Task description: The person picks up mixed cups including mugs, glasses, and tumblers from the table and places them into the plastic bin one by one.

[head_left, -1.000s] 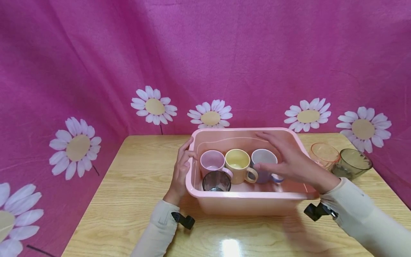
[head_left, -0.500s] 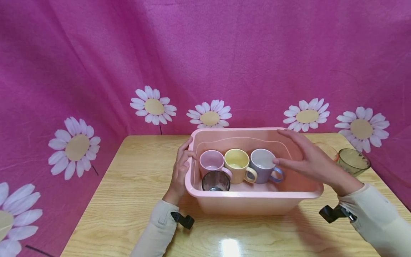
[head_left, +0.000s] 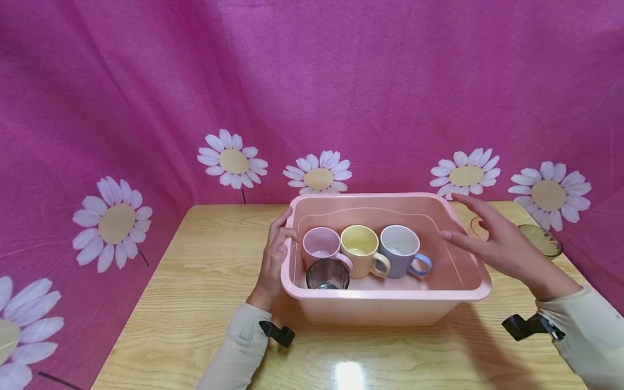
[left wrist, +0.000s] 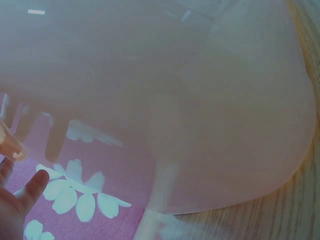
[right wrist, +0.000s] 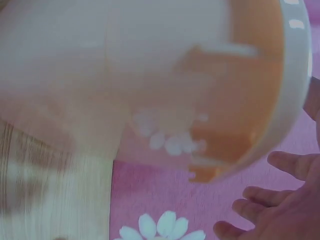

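Observation:
My left hand [head_left: 272, 260] holds the left rim of a pink plastic tub [head_left: 380, 295], with a digit hooked over the edge. In the left wrist view the tub's outer wall [left wrist: 225, 125] fills most of the picture. My right hand [head_left: 507, 246] hovers at the tub's right rim, fingers spread and nothing in them. Inside the tub stand a pink mug [head_left: 323, 244], a yellow mug [head_left: 359, 244] and a blue-grey mug [head_left: 400, 246] in a row, handles to the right. A dark clear glass [head_left: 327, 275] sits in front of the pink mug.
Right of the tub, partly behind my right hand, are an orange-rimmed glass [head_left: 478, 227] and a green-tinted glass [head_left: 543, 241]. Everything rests on a wooden table [head_left: 195, 303]. A magenta cloth [head_left: 380, 97] with daisies hangs behind it.
My right hand has moved right, from over the blue-grey mug to the tub's right rim, uncovering that mug and covering part of the glasses. My left hand stays put.

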The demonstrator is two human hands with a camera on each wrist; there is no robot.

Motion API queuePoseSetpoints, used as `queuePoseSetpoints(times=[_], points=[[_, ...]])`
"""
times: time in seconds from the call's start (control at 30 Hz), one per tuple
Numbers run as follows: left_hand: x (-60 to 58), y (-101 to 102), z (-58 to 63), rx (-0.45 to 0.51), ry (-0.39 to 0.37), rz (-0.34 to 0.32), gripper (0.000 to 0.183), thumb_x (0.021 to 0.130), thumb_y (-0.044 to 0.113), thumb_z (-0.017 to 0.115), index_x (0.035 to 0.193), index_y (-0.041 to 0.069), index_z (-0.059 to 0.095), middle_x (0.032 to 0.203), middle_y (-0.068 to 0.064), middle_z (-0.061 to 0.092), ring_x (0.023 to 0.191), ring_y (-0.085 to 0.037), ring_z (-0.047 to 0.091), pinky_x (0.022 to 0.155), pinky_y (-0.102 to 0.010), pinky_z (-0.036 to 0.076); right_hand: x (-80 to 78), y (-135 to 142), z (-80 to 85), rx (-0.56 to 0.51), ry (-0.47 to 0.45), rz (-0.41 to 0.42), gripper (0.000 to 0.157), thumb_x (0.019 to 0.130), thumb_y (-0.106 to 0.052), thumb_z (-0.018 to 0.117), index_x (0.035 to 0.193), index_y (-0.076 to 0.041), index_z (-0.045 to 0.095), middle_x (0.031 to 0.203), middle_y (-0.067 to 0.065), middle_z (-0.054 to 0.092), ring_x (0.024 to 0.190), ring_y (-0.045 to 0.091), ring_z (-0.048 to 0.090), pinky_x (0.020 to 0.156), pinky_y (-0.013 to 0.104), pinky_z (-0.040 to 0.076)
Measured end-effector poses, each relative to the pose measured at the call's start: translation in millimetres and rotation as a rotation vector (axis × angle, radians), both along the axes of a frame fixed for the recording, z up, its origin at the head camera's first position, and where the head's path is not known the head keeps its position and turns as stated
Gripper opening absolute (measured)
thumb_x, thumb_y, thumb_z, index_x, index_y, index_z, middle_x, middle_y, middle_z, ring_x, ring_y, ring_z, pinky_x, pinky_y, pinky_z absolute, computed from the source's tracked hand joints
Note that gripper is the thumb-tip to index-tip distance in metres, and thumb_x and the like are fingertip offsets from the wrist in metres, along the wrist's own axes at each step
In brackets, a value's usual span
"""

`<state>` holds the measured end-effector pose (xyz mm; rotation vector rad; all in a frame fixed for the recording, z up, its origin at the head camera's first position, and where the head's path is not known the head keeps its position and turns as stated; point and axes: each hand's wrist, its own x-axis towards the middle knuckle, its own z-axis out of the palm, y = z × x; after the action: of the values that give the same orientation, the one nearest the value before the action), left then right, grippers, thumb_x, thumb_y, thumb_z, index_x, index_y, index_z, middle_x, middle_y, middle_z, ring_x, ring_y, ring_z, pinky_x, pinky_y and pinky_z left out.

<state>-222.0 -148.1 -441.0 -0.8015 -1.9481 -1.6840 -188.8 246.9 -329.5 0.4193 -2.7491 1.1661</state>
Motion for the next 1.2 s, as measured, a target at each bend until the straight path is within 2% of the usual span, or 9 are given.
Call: queuePoseSetpoints(times=[0.17, 0.43, 0.53, 0.6, 0.67, 0.8, 0.87, 0.93, 1.2], points=[[-0.4, 0, -1.1, -0.004, -0.004, 0.004, 0.035, 0.087, 0.023, 0.031, 0.097, -0.005, 0.051, 0.154, -0.009, 0.027, 0.141, -0.028, 0.025, 0.114, -0.052, 0.019, -1.1, 13, -3.3, 0.000, -0.014, -0.036, 0.078, 0.085, -0.025, 0.073, 0.151, -0.024, 0.031, 0.151, 0.012, 0.034, 0.137, 0.034, 0.027, 0.104, 0.062, 0.027], [-1.0, -1, -1.2, -0.007, -0.008, 0.004, 0.037, 0.088, 0.025, 0.032, 0.098, -0.005, 0.051, 0.154, -0.009, 0.027, 0.141, -0.026, 0.025, 0.114, -0.052, 0.020, -5.4, 34, -14.6, -0.051, -0.006, -0.076, 0.075, 0.087, -0.019, 0.070, 0.151, -0.018, 0.031, 0.148, 0.017, 0.033, 0.136, 0.046, 0.025, 0.105, 0.065, 0.023], [-0.6, 0, -0.3, -0.007, -0.012, 0.005, 0.037, 0.087, 0.026, 0.032, 0.098, -0.004, 0.051, 0.154, -0.008, 0.027, 0.141, -0.026, 0.025, 0.114, -0.052, 0.020, -6.0, 41, -20.0, -0.044, 0.001, -0.101, 0.077, 0.086, -0.019, 0.071, 0.150, -0.015, 0.031, 0.147, 0.019, 0.033, 0.136, 0.046, 0.025, 0.113, 0.050, 0.024], [-0.2, 0, 0.2, -0.008, -0.013, 0.009, 0.037, 0.087, 0.026, 0.032, 0.097, -0.004, 0.051, 0.154, -0.008, 0.028, 0.141, -0.025, 0.025, 0.114, -0.052, 0.020, -5.9, 46, -23.6, -0.028, 0.012, -0.116, 0.078, 0.085, -0.019, 0.072, 0.150, -0.014, 0.030, 0.146, 0.020, 0.034, 0.136, 0.044, 0.026, 0.113, 0.032, 0.027], [0.3, 0, 0.7, -0.005, -0.011, 0.007, 0.035, 0.087, 0.025, 0.033, 0.097, -0.003, 0.051, 0.154, -0.009, 0.028, 0.141, -0.026, 0.025, 0.114, -0.052, 0.020, -5.6, 51, -27.8, -0.013, 0.022, -0.133, 0.079, 0.084, -0.020, 0.073, 0.150, -0.013, 0.030, 0.145, 0.021, 0.036, 0.136, 0.036, 0.028, 0.103, 0.013, 0.027], [0.0, 0, 1.2, -0.003, -0.003, 0.004, 0.033, 0.086, 0.022, 0.033, 0.097, -0.004, 0.050, 0.154, -0.010, 0.027, 0.141, -0.028, 0.025, 0.114, -0.052, 0.020, -5.7, 62, -34.9, -0.015, 0.005, -0.154, 0.081, 0.085, -0.020, 0.073, 0.151, -0.009, 0.027, 0.148, 0.027, 0.032, 0.133, 0.038, 0.031, 0.091, 0.001, 0.026], [-0.4, 0, 1.5, -0.001, -0.001, 0.002, 0.033, 0.086, 0.022, 0.033, 0.097, -0.004, 0.050, 0.154, -0.011, 0.027, 0.141, -0.028, 0.025, 0.114, -0.052, 0.019, -6.5, 67, -37.9, -0.027, -0.021, -0.166, 0.082, 0.086, -0.021, 0.072, 0.151, -0.008, 0.024, 0.149, 0.030, 0.028, 0.133, 0.046, 0.030, 0.098, 0.004, 0.026], [-0.6, 0, 1.7, -0.001, 0.001, 0.004, 0.033, 0.086, 0.022, 0.033, 0.097, -0.004, 0.050, 0.154, -0.012, 0.027, 0.141, -0.028, 0.025, 0.114, -0.052, 0.019, -8.0, 71, -41.2, -0.048, -0.040, -0.171, 0.082, 0.087, -0.021, 0.070, 0.152, -0.006, 0.021, 0.150, 0.033, 0.025, 0.131, 0.055, 0.028, 0.110, 0.020, 0.026], [0.2, 0, 0.9, 0.000, -0.008, -0.001, 0.034, 0.086, 0.022, 0.033, 0.097, -0.005, 0.050, 0.153, -0.010, 0.028, 0.141, -0.027, 0.025, 0.114, -0.051, 0.020, -10.5, 90, -57.8, -0.036, -0.068, -0.229, 0.083, 0.089, -0.027, 0.068, 0.152, -0.004, 0.019, 0.152, 0.030, 0.022, 0.130, 0.058, 0.027, 0.107, 0.014, 0.025]])
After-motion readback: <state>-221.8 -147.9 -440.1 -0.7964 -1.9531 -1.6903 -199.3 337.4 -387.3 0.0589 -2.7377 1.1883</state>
